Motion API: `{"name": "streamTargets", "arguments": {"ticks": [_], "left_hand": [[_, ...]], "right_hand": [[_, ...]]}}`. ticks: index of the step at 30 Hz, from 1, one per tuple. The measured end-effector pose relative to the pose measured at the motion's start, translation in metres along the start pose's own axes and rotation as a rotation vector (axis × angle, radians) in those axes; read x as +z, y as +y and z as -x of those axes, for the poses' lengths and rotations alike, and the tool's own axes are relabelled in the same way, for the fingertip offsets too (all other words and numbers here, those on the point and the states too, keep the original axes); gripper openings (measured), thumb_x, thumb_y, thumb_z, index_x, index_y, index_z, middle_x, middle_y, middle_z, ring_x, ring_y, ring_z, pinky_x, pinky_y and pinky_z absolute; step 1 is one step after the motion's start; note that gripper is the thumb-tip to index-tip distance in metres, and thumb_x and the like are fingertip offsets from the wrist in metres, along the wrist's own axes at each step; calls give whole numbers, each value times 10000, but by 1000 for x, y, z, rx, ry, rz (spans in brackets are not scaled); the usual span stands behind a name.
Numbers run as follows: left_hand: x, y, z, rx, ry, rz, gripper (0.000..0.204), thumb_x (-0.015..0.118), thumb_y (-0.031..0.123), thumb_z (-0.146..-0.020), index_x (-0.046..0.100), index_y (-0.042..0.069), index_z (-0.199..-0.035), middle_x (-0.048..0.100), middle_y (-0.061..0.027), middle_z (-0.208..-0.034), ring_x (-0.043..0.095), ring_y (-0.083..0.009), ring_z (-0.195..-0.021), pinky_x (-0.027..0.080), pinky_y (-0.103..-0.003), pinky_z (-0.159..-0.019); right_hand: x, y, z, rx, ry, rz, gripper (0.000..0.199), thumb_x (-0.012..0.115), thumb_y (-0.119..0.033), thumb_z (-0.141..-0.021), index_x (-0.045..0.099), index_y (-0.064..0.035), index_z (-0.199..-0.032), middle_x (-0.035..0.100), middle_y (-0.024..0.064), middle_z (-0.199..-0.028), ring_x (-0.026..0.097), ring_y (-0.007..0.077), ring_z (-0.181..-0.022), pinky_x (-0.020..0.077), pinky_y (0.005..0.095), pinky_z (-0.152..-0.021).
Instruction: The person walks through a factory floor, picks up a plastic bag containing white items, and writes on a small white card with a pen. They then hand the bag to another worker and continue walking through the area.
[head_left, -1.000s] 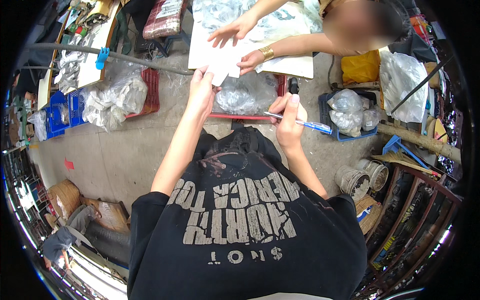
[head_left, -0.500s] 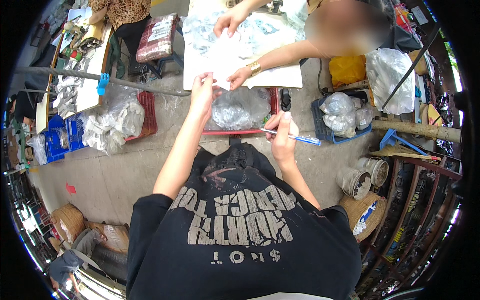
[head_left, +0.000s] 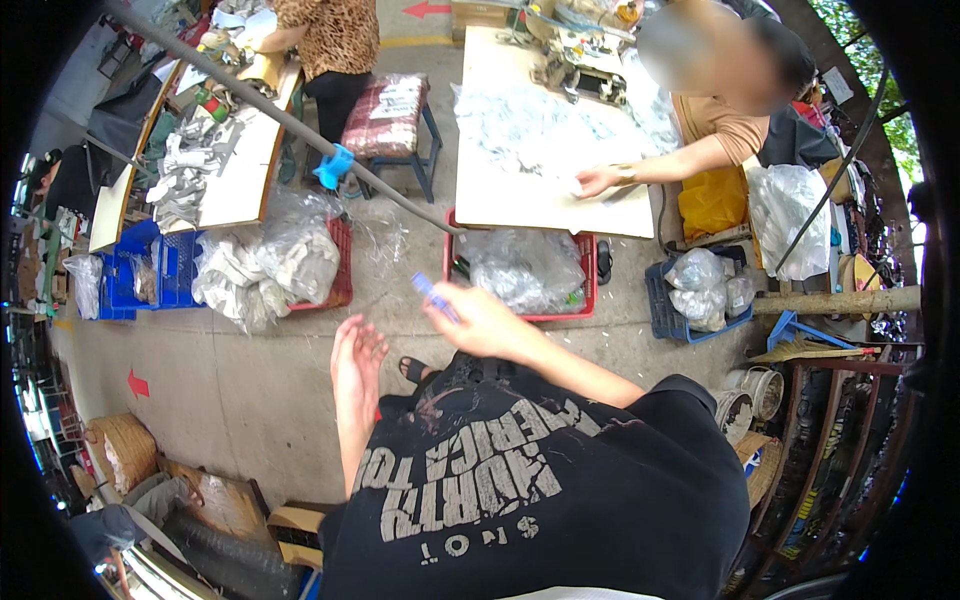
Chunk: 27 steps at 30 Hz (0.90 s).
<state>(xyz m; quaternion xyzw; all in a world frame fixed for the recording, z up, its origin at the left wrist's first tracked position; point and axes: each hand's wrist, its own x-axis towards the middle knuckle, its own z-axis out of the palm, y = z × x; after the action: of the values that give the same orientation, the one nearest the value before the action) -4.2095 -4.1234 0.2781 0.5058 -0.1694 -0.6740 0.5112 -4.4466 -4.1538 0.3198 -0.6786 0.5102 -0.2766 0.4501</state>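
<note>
My right hand (head_left: 480, 322) is closed round a blue pen (head_left: 436, 299), which looks slightly blurred in front of my chest. Lower and to the left, my left hand (head_left: 357, 358) is raised with its fingers apart and nothing in it. Both hands are over the floor, short of the white worktable (head_left: 555, 213). At the table's right side a co-worker's hand (head_left: 598, 181) rests near the tabletop. Pale clear plastic pieces (head_left: 520, 125) are spread over that table.
Under the worktable stands a red crate (head_left: 590, 285) with plastic bags. A grey hose (head_left: 250, 97) with a blue clip (head_left: 333, 168) crosses overhead at left. Beyond it are a stool (head_left: 385, 120) and a second table (head_left: 250, 180). A dark crate (head_left: 668, 310) sits at right.
My view has turned left, away from the worktable. My left hand has let go of the white paper and drawn back. The right hand has swung leftward with the pen.
</note>
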Motion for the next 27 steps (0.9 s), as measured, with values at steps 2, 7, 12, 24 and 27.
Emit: {"name": "streamTargets", "arguments": {"ticks": [2,7,12,24,27], "left_hand": [[-27,21,21,51,44,69,268,504,265,-1010,527,80,-1203,568,-30,-1017,552,-145,-901,448,-291,-797],[-118,55,43,154,10,244,265,430,304,-1042,523,60,-1084,526,-21,-912,479,-114,-789,397,-274,-715],[-188,107,65,267,52,132,298,399,333,-1058,519,63,-1017,492,-15,-829,449,-110,-729,386,-264,-686],[-323,201,22,334,245,40,316,401,300,-1067,545,28,-994,545,-14,-797,470,-78,-725,390,-230,-681],[-357,249,15,371,291,7,319,386,292,-1071,545,26,-993,553,-21,-801,482,-87,-724,397,-237,-686]], "right_hand": [[43,-28,-20,-82,-112,109,240,568,-305,-952,569,-70,-1004,610,213,-663,625,430,-651,484,505,-593],[149,-92,-65,-316,-490,200,258,530,-320,-969,563,-69,-1021,630,239,-732,626,447,-731,476,540,-651],[240,-131,-100,-378,-660,139,257,518,-307,-978,568,-70,-1061,645,225,-813,618,441,-798,464,532,-694],[376,-204,-237,-454,-853,144,301,514,-359,-992,617,-87,-1071,634,213,-790,617,416,-771,461,489,-656],[419,-236,-287,-504,-953,140,283,517,-339,-993,619,-81,-1050,634,207,-793,615,404,-761,459,466,-648]]}}
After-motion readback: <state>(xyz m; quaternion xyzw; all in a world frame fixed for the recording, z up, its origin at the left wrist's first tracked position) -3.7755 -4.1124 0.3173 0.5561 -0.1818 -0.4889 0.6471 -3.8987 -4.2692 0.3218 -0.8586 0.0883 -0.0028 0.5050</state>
